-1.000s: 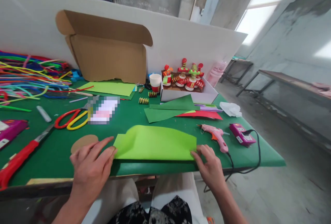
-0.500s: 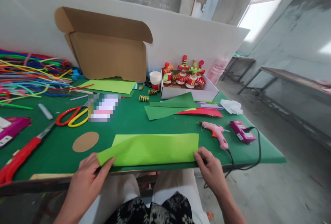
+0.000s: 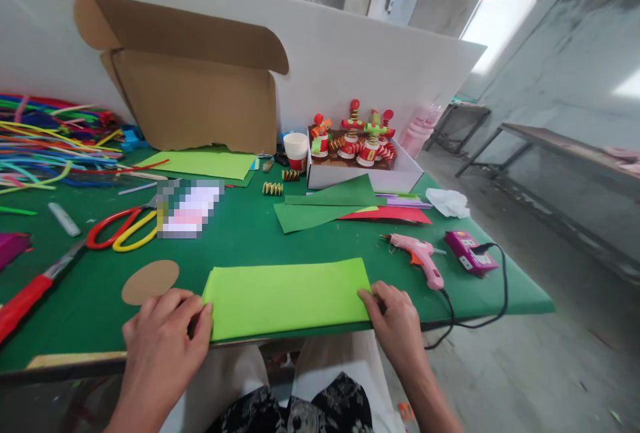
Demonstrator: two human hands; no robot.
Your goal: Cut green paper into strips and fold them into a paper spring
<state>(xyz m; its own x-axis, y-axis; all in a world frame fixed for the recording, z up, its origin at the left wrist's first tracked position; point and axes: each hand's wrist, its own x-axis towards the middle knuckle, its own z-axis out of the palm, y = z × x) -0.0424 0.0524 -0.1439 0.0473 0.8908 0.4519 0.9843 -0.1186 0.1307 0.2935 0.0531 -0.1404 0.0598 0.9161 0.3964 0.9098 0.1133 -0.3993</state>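
A folded sheet of lime-green paper [image 3: 287, 298] lies at the front edge of the green table, its long side toward me. My left hand [image 3: 167, 330] pinches its left end between thumb and fingers. At the right end, my right hand [image 3: 393, 313] grips the paper's edge the same way. Just beyond my left hand lies a brown cardboard oval [image 3: 151, 282]. To the right of the paper rests a pink glue gun [image 3: 417, 254], its cord hanging over the table edge.
Red-handled scissors [image 3: 30, 300] and red-and-yellow scissors [image 3: 120, 230] lie at left, near bundled pipe cleaners [image 3: 45, 140]. Dark green paper [image 3: 340, 196] lies mid-table. Behind it, a white box [image 3: 360, 180] holds several small figures. An open cardboard box [image 3: 195, 100] stands at the back.
The paper's left flap, lifted and slanted before, now lies down level with the rest. My left hand has moved slightly left and lower; the paper sits a little nearer me.
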